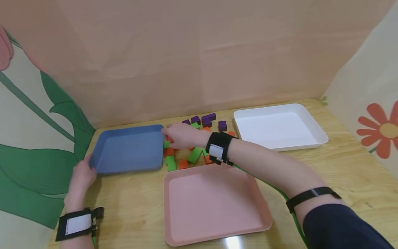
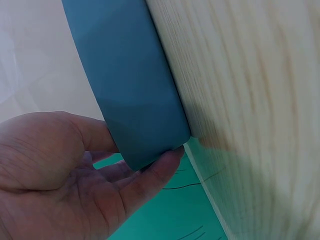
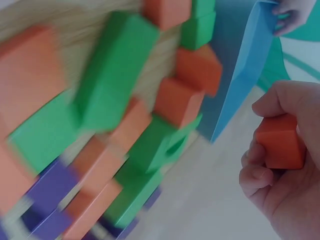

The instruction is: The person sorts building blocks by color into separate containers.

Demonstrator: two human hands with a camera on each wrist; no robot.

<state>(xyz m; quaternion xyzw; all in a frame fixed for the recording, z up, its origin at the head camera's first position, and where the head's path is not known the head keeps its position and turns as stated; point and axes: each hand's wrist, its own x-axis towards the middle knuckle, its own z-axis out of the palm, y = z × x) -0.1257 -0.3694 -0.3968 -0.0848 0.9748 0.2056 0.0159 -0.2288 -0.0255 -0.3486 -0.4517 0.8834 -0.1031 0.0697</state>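
My left hand [image 1: 83, 174] is at the near left corner of a blue tray [image 1: 127, 148]. In the left wrist view, the fingers of that hand [image 2: 95, 185] grip the end of the tray's wall [image 2: 135, 85]. Above a pile of blocks beside the tray's right edge is my right hand [image 1: 184, 135]. The right wrist view shows it holding a small orange block [image 3: 281, 142] between thumb and curled fingers. Green blocks [image 3: 117, 70] and orange blocks [image 3: 180, 102] lie in the pile, partly hidden by the right hand in the head view.
A pink tray [image 1: 214, 204] lies in front of the pile, under the right forearm. At the back right stands a white tray [image 1: 281, 126]. Several purple blocks [image 1: 209, 119] are at the back of the pile, near the paper-covered wall [image 1: 199, 62].
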